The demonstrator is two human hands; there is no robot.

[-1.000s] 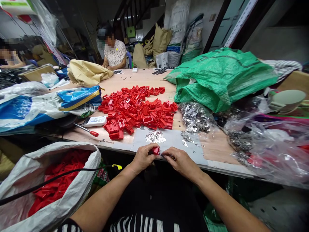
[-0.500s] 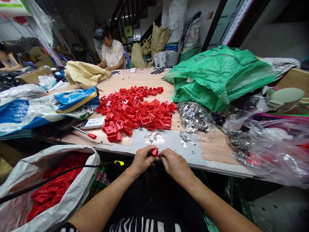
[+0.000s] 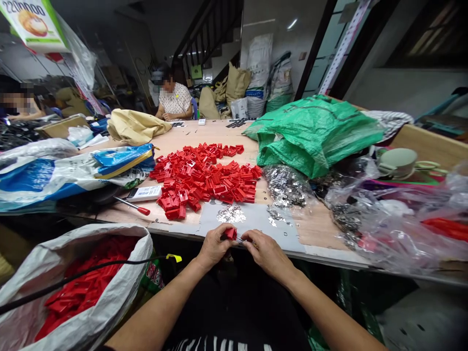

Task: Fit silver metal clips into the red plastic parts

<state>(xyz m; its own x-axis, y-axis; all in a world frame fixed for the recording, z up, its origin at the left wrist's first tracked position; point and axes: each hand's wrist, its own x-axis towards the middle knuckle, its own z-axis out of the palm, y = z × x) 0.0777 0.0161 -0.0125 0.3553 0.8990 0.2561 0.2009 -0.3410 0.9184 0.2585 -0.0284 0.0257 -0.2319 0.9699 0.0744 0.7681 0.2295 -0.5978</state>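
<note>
My left hand [image 3: 215, 247] is closed round a small red plastic part [image 3: 231, 234] at the front edge of the table. Close on its right, my right hand [image 3: 267, 251] pinches a thin metal piece [image 3: 240, 239] that points at the red part. Whether its tip touches the part I cannot tell. Just beyond my hands, a little pile of flat silver metal pieces [image 3: 231, 214] lies on a grey sheet [image 3: 210, 224]. Farther back spreads a large heap of red plastic parts [image 3: 208, 180].
At my left stands an open white sack [image 3: 144, 243] of red parts, a black cable [image 3: 84, 268] crossing it. A red-tipped rod [image 3: 142, 210] lies nearby. On the right are a green woven bag [image 3: 314, 131] and clear bags of metal pieces [image 3: 287, 185]. A person [image 3: 175, 100] sits across the table.
The head view has shifted, with the table scene lower in the picture. My hands are slightly farther apart, showing more of the thin metal piece between them. The red part stays in my left hand.
</note>
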